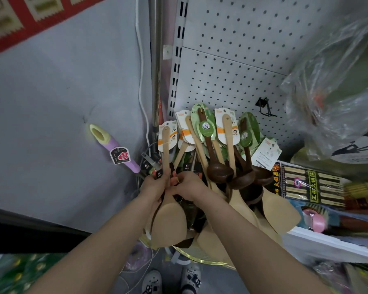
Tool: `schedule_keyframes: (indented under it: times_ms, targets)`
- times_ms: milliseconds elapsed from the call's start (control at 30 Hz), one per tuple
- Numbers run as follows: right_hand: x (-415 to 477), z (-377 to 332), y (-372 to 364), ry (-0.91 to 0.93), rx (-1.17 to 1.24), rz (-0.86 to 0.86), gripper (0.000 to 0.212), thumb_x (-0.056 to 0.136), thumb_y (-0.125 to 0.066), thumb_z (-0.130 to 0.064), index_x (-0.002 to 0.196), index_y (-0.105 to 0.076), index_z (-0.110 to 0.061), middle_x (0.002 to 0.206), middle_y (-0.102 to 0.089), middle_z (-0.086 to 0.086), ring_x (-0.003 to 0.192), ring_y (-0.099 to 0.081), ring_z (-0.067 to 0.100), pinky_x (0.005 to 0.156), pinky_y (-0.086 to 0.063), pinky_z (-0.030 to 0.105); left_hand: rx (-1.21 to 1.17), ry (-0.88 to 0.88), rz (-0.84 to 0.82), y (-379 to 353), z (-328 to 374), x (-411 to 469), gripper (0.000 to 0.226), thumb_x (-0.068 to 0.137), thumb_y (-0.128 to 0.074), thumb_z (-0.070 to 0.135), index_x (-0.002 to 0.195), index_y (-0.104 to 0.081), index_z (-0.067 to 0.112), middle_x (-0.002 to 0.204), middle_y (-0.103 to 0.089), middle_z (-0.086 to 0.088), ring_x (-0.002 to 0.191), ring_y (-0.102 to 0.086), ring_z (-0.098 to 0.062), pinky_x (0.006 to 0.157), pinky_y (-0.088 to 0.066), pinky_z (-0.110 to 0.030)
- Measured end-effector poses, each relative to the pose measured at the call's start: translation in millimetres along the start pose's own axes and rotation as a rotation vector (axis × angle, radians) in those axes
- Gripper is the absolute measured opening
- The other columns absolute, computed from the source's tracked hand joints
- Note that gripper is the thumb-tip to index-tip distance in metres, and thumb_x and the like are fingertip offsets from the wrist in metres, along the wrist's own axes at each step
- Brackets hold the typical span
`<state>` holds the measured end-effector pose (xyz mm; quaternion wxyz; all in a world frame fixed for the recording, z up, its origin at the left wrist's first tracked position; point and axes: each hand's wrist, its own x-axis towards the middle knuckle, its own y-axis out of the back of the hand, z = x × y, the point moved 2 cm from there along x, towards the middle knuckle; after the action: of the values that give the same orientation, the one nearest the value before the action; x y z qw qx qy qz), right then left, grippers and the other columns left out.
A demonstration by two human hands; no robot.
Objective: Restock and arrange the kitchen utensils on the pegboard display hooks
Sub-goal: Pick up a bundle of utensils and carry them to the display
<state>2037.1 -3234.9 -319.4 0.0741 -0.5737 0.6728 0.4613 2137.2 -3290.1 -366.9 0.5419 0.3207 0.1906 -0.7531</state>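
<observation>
Both hands are meeting right at the middle here. The left hand (155, 184) is curling its fingers round the handle of the pale wooden spatula (168, 221), and that is a firm wrap, not a light touch. The right hand (188, 185) is pressing in just beside it with knuckles bent, fingers tucked toward the same handle, though exactly what they are pinching is hidden behind the left fingers. Now the line that matters: the spatula's long axis is running nearly straight up and down through the left fist, with the broad blade hanging below the hand toward the person's body. The thin handle and its card label (168, 134) are sticking out above the hand toward the pegboard (232, 60). So the hanging end is pointing away from the person, already facing the board. The empty black hook (265, 108) is sitting up and well off to the right of both hands, beyond the dark wooden ladles (218, 170) dangling just right of the right hand. The right hand is the nearer one to that hook. To my eye, getting there is going to mean lifting the label end up and across those ladles without snagging them.
</observation>
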Motion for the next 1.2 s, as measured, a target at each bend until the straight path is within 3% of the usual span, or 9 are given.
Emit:
schedule_keyframes:
  times_ms: [133, 267, 367, 433, 567, 667, 767, 933, 1200]
  targets:
    - [-19.5, -4.6, 25.6, 0.014, 0.080, -0.025, 0.032, 0.073, -0.078, -0.021, 0.098, -0.072, -0.001, 0.097, -0.073, 0.011, 0.094, -0.068, 0.023, 0.088, -0.055, 0.036, -0.162, 0.030, -0.238, 1.2, 20.0, -14.0, 0.032, 0.080, -0.077, 0.026, 0.104, -0.070, 0.004, 0.091, -0.075, -0.012, 0.076, -0.072, -0.016, 0.064, -0.057, -0.031]
    - [-44.0, -7.3, 52.2, 0.047, 0.129, -0.081, 0.020, 0.077, -0.078, -0.019, 0.094, -0.069, -0.013, 0.079, -0.060, -0.001, 0.071, -0.055, 0.011, 0.057, -0.042, 0.020, -0.195, 0.008, -0.333, -8.0, 42.7, -23.2, 0.053, 0.074, -0.082, 0.021, 0.116, -0.060, -0.001, 0.084, -0.073, -0.014, 0.070, -0.070, -0.023, 0.071, -0.058, -0.037]
    - [-55.8, -6.0, 67.7, 0.094, 0.110, -0.084, 0.023, 0.074, -0.081, -0.024, 0.073, -0.058, -0.021, 0.072, -0.054, -0.004, 0.072, -0.049, 0.014, 0.060, -0.039, 0.025, -0.175, -0.005, -0.376, -24.3, 57.2, -32.4, 0.027, 0.081, -0.076, 0.019, 0.101, -0.062, 0.006, 0.068, -0.067, -0.008, 0.051, -0.065, -0.017, 0.050, -0.055, -0.027]
    - [-62.9, -3.8, 79.3, 0.124, 0.094, -0.043, 0.018, 0.074, -0.082, -0.029, 0.077, -0.066, -0.021, 0.078, -0.062, -0.003, 0.074, -0.056, 0.012, 0.065, -0.043, 0.025, -0.177, 0.000, -0.367, -34.4, 65.2, -39.7, 0.018, 0.084, -0.073, 0.018, 0.094, -0.066, 0.005, 0.068, -0.065, -0.010, 0.048, -0.064, -0.017, 0.044, -0.053, -0.025]
    - [-67.4, 8.0, 126.6, 0.131, 0.197, 0.356, 0.019, 0.084, -0.073, -0.028, 0.097, -0.069, -0.015, 0.092, -0.068, 0.002, 0.085, -0.063, 0.018, 0.070, -0.052, 0.031, -0.136, -0.064, -0.303, -49.4, 76.7, -37.1, 0.026, 0.082, -0.076, 0.021, 0.099, -0.068, 0.003, 0.072, -0.068, -0.010, 0.063, -0.064, -0.022, 0.064, -0.058, -0.035]
    - [-54.8, 31.5, 164.9, -0.031, -0.074, 0.717, 0.027, 0.089, -0.064, -0.031, 0.109, -0.058, -0.013, 0.104, -0.067, 0.007, 0.100, -0.063, 0.028, 0.079, -0.047, 0.032, -0.082, -0.071, -0.293, -56.7, 82.0, -36.4, 0.016, 0.083, -0.071, 0.018, 0.095, -0.067, 0.007, 0.078, -0.066, -0.010, 0.069, -0.063, -0.023, 0.063, -0.053, -0.031]
    - [-37.3, 54.1, 174.7, -0.200, -0.192, 0.609, 0.049, 0.086, -0.068, -0.037, 0.121, -0.051, -0.006, 0.112, -0.065, 0.013, 0.106, -0.062, 0.032, 0.086, -0.050, 0.037, -0.053, -0.060, -0.292, -63.1, 82.9, -37.5, 0.013, 0.083, -0.066, 0.018, 0.093, -0.066, 0.010, 0.083, -0.065, -0.009, 0.071, -0.062, -0.021, 0.051, -0.051, -0.023]
    - [-14.5, 63.8, 169.1, -0.259, -0.077, 0.426, 0.029, 0.085, -0.070, -0.019, 0.107, -0.065, -0.001, 0.106, -0.068, 0.015, 0.100, -0.065, 0.030, 0.085, -0.054, 0.036, 0.063, -0.086, -0.199, -69.1, 79.2, -23.1, 0.043, 0.074, -0.077, 0.048, 0.105, -0.064, 0.020, 0.099, -0.062, -0.001, 0.095, -0.059, -0.021, 0.076, -0.048, -0.030]
    - [2.5, 56.5, 165.9, -0.235, 0.201, 0.369, 0.013, 0.090, -0.055, -0.012, 0.093, -0.064, -0.003, 0.083, -0.068, 0.016, 0.064, -0.062, 0.026, 0.053, -0.055, 0.025, 0.130, -0.058, -0.112, -82.2, 74.1, -5.7, 0.024, 0.077, -0.073, 0.022, 0.097, -0.065, 0.012, 0.098, -0.066, -0.011, 0.088, -0.062, -0.023, 0.072, -0.052, -0.032]
